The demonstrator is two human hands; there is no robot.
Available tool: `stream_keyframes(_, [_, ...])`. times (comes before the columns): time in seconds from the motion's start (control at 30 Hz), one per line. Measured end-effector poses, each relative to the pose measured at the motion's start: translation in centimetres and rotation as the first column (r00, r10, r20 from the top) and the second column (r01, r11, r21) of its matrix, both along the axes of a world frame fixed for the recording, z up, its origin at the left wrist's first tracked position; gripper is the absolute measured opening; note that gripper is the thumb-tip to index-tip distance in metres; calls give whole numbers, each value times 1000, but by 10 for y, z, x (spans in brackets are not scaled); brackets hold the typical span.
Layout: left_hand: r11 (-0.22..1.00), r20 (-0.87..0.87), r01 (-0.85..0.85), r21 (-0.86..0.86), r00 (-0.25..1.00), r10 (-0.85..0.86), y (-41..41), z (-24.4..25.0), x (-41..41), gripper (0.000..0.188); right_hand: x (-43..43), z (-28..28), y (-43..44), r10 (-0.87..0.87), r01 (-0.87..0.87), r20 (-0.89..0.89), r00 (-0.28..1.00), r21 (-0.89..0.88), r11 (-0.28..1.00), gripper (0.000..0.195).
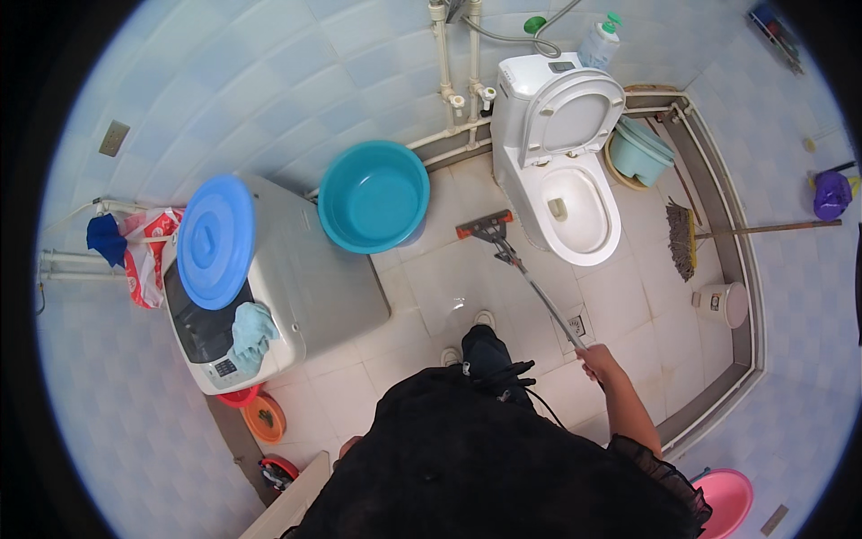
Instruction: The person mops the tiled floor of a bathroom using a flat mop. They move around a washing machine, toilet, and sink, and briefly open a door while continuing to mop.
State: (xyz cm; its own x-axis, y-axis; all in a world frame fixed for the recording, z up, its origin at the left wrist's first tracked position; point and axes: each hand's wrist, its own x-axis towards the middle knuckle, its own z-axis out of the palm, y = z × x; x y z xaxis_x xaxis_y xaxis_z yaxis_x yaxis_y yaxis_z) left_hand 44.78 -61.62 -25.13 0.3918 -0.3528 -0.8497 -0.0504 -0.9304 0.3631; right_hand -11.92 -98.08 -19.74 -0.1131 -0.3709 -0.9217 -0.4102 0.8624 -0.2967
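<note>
My right hand [597, 364] grips the metal handle of a squeeze mop [539, 293]. The mop's orange-and-grey head [485, 224] rests on the tiled floor [377, 350], between the teal basin and the toilet. Of my left hand [349, 446], only a small part shows beside my black top, near the edge of a door [296, 495]; its fingers are hidden. The white toilet [589, 232] stands with its lid and seat raised. A wet, shiny patch lies on the tiles in front of my feet.
At left, a washing machine [316, 269] carries a blue lid [215, 242] and a light-blue cloth [252, 333]. A teal basin [374, 195] stands beside it. Right of the toilet are a bucket [640, 155], a string mop [681, 239] and a small bin [724, 304]. A floor drain [576, 327] lies under the mop handle.
</note>
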Motion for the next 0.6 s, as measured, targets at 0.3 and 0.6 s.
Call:
stream_keyframes(0.3, [997, 22, -62, 37, 998, 61, 21, 19, -7, 21, 154, -124, -132, 1, 23, 109, 994, -216, 976, 41])
stream_keyframes(0.6, [993, -3, -73, 88, 997, 74, 38, 2, -15, 21, 126, -134, -184, 106, -108, -26, 994, -135, 985, 37])
